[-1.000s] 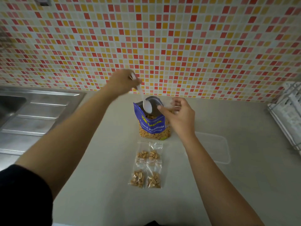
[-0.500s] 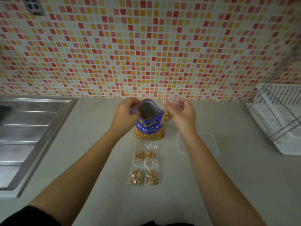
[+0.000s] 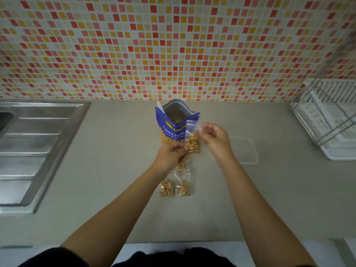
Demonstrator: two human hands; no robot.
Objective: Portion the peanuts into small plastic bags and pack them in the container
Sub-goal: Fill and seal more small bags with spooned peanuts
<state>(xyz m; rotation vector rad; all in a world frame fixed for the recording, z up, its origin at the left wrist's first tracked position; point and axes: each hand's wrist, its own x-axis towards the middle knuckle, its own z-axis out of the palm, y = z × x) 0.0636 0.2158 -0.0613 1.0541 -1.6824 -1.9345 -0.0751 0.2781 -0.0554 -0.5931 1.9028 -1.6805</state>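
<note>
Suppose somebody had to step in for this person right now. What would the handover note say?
Left hand: pinches the lower part of a small zip bag holding peanuts.
Right hand: pinches that bag's top; I cannot tell whether it is sealed.
Things: the open blue peanut pouch stands just behind, with the white spoon inside it. The clear container sits to the right with no bags visible in it.
Done: filled bags lie on the counter, some partly hidden by the left hand.
Left: close the held bag and pack all the bags into the container.
</note>
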